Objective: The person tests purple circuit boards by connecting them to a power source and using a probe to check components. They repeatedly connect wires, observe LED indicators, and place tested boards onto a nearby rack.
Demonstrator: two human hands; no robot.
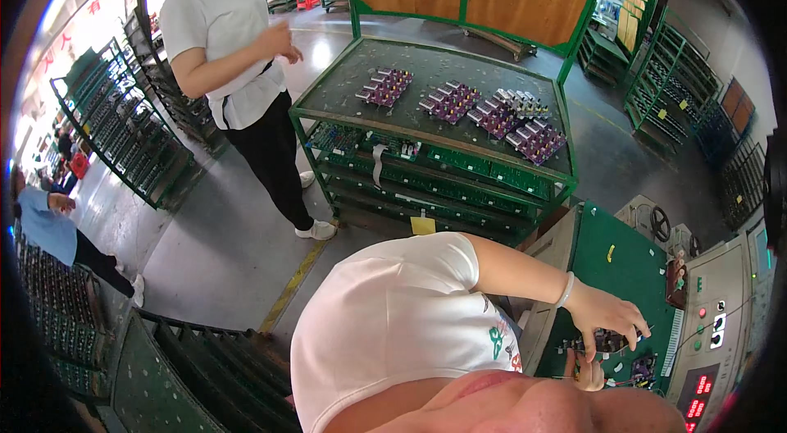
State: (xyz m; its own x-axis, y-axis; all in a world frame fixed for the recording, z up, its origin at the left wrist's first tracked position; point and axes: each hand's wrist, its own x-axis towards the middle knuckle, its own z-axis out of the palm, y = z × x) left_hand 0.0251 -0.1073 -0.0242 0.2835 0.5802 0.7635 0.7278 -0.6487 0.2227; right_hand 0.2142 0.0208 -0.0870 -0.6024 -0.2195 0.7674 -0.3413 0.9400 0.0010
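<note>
- Far left, a person in blue (37, 224) stands beside green racks (123, 134).
- Left of centre, a person in a white shirt (225, 39) stands on the grey floor, hands together at the chest.
- Centre, far: a green cart (328, 97) carries clusters of purple parts (449, 101) on its top shelf.
- Right, near: the left hand (611, 320), with a pale bracelet, has its fingers curled down around a dark part (605, 342) held just over a green panel (627, 257).
- Just below, the right hand (587, 373) touches the part's underside. It is mostly hidden, so I cannot tell its grip.
- Far right, a grey console (721, 293) shows buttons and red displays.
- The step appears to be positioning the part on the panel. A next move calls for steady support from both hands.
</note>
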